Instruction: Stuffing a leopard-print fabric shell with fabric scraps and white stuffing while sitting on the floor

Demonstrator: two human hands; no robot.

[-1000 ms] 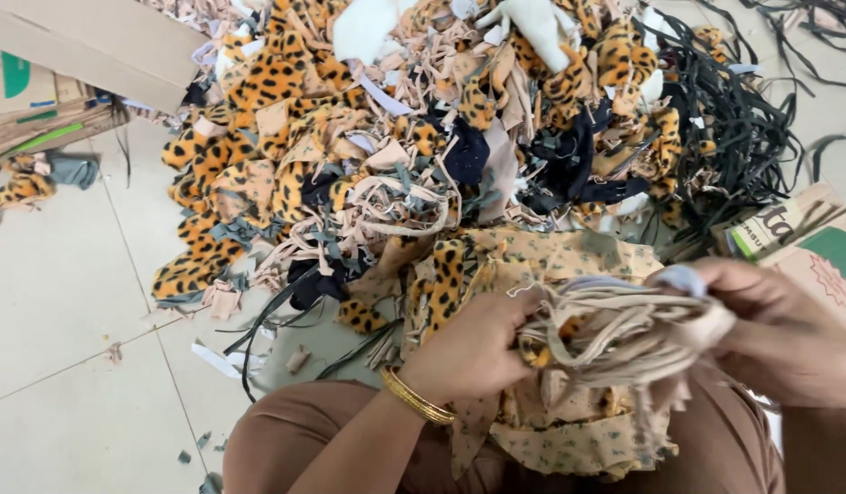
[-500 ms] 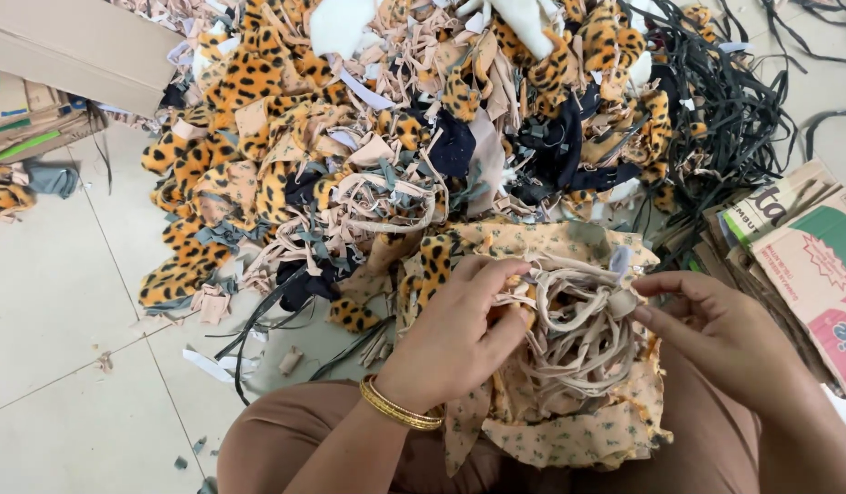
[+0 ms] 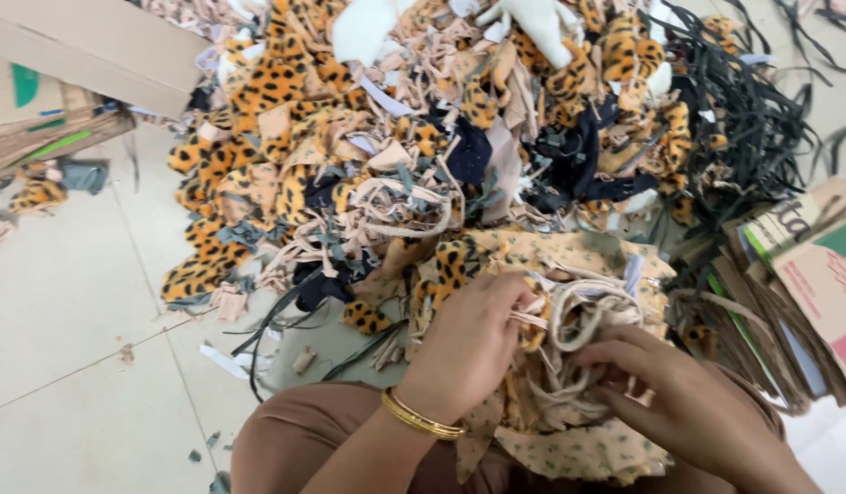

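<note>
A bundle of beige fabric strips (image 3: pixel 583 316) lies on a yellow patterned cloth (image 3: pixel 578 448) spread over my lap. My left hand (image 3: pixel 469 343), with a gold bangle on its wrist, pinches strips at the bundle's left side. My right hand (image 3: pixel 679 398) grips the tangle from the right and below, fingers curled into the strips. Both hands touch the same bundle. A large heap of leopard-print, beige, black and white fabric scraps (image 3: pixel 423 137) fills the floor just beyond my knees.
Flattened cardboard boxes (image 3: pixel 807 284) are stacked at the right. Another cardboard box (image 3: pixel 66 64) lies at the upper left. Black strips (image 3: pixel 752 119) spread at the upper right. Pale tiled floor (image 3: pixel 75 348) shows at the left, with small scraps on it.
My right hand has dropped lower and closer to my left hand. The bundle of strips has been gathered tighter between both hands. The view has shifted slightly left.
</note>
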